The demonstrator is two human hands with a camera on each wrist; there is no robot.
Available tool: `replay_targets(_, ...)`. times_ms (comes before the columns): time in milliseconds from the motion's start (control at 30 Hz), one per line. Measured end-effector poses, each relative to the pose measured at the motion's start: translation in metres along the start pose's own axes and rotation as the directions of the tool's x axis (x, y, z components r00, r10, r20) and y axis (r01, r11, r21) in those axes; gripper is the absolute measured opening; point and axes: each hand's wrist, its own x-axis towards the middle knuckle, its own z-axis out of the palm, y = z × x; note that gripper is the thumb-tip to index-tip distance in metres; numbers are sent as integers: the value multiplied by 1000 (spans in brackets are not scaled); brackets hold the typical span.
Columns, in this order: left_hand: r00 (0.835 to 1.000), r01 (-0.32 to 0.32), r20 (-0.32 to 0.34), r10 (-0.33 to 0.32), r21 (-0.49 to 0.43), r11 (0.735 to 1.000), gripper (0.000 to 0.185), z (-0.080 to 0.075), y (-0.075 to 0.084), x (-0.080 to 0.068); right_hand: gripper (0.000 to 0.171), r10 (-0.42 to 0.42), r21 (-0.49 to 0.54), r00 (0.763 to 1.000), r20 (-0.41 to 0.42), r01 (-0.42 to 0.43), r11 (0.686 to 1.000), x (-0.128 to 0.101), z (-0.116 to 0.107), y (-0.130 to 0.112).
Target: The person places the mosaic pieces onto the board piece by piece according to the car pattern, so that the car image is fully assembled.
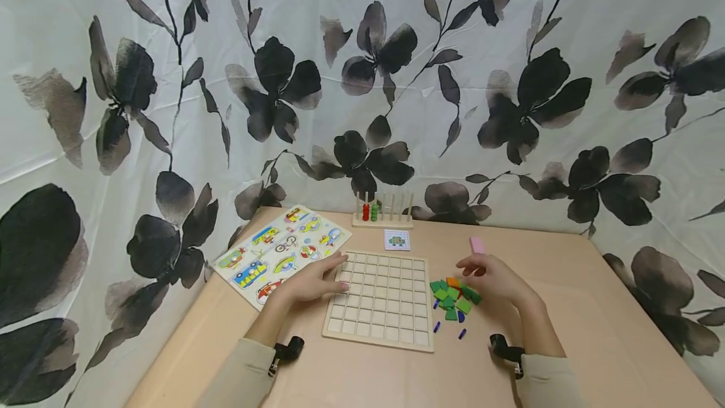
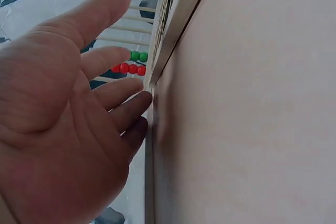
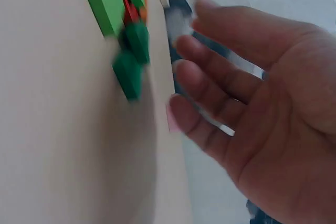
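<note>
At the grid board (image 1: 378, 301): left hand (image 1: 310, 281), fingers relaxed.
Beside the blocks (image 1: 448, 302): right hand (image 1: 498, 276), loose-fingered, empty; seemingly selecting, pinch needed next.

Left hand (image 1: 308, 281) and right hand (image 1: 497, 274) were both bare. Behind the left hand, a plain beige long cloth sleeve (image 1: 240, 373) covered the forearm and ended short of the wrist. A matching beige long cloth sleeve (image 1: 548, 383) lay behind the right hand. On the inner side at the left cuff sat a compact black rounded wrist device (image 1: 290, 349); its black rounded counterpart (image 1: 504, 349) sat inside the right cuff. Small dark-and-bright fittings (image 1: 274, 368) showed beneath each; details too small to resolve.
</note>
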Motion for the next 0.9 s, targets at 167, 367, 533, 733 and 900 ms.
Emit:
replay_targets(167,1000,3,26,-3,4,1000,80,0,-1,0,29,-16,25,995,97,13,1000,-5,-8,10)
replay_targets(367,997,26,67,-26,-4,1000,83,1,1,-2,31,2,24,990,143,-6,1000,-2,-4,13)
replay_targets(533,995,32,98,-33,11,999,86,0,2,-4,28,20,26,986,168,-25,999,1,1,13)
replay_targets(733,991,46,122,-53,54,997,87,1,4,-7,21,8,46,984,180,-16,999,2,4,11)
replay_targets(900,990,20,140,-33,93,996,86,5,3,-14,18,-14,31,984,180,9,999,1,0,14)
